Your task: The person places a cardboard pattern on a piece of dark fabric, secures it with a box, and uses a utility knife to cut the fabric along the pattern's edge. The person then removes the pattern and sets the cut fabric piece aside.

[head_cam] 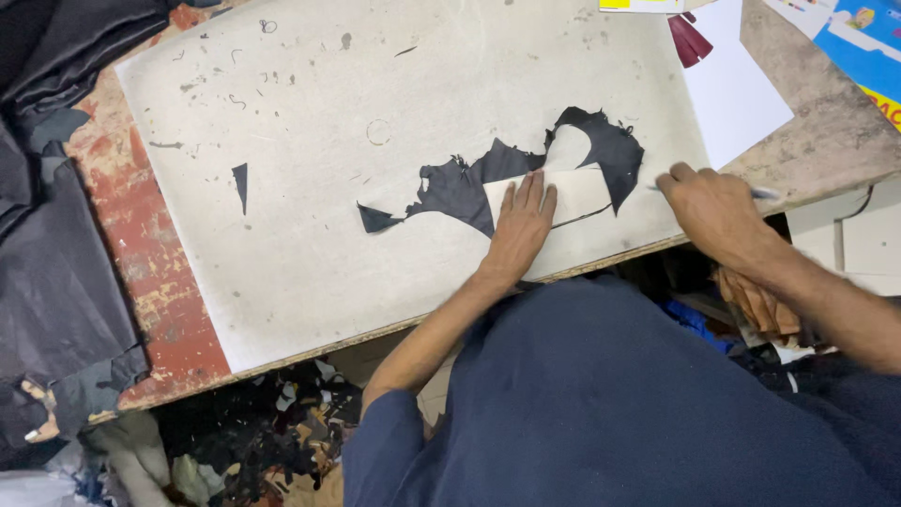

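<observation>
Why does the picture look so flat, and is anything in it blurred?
In the head view, soft even light leaves hardly any shadow on the pale cutting board; no glare. The left hand pressing the white template is sharp; the right hand and its thin tool look slightly smeared.

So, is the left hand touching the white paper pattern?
Touching. The head view shows the left hand pressed flat on the white paper pattern, fingers spread across it.
</observation>
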